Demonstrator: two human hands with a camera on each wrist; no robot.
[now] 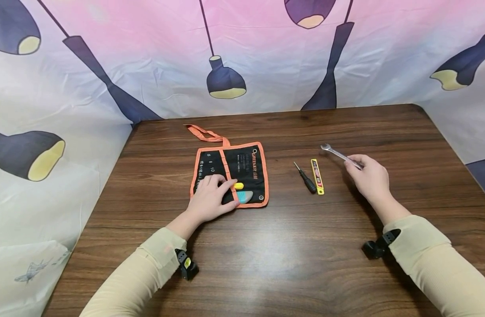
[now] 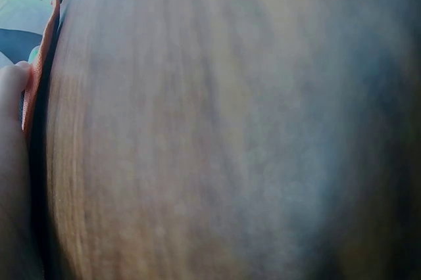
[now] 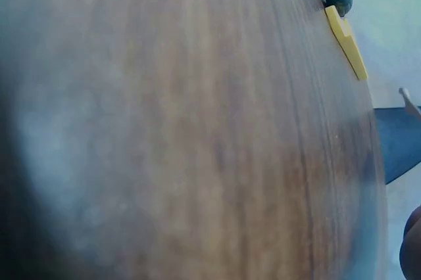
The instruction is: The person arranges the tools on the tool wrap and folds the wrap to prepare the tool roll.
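Note:
My left hand point(image 1: 211, 197) rests on a black tool pouch point(image 1: 246, 165) with orange trim. Its thumb and forefinger touch the orange pocket edge, beside a yellow tool end point(image 1: 239, 186) and a teal-and-grey tool end point(image 1: 245, 196) that stick out. In the left wrist view, the thumb point(image 2: 12, 116) lies against the orange border. Right of the pouch, my right hand point(image 1: 368, 177) grips a silver wrench point(image 1: 336, 152) by one end, its open-ended head pointing up and left. Only the wrench's head point(image 3: 409, 104) and a bit of the hand appear in the right wrist view.
Between the hands lie a small black-handled screwdriver point(image 1: 307, 180) and a flat yellow strip point(image 1: 317, 177) with a printed label and a hole at one end. The pouch's orange strap point(image 1: 204, 133) trails toward the back of the wooden table point(image 1: 266, 264). A printed cloth hangs behind.

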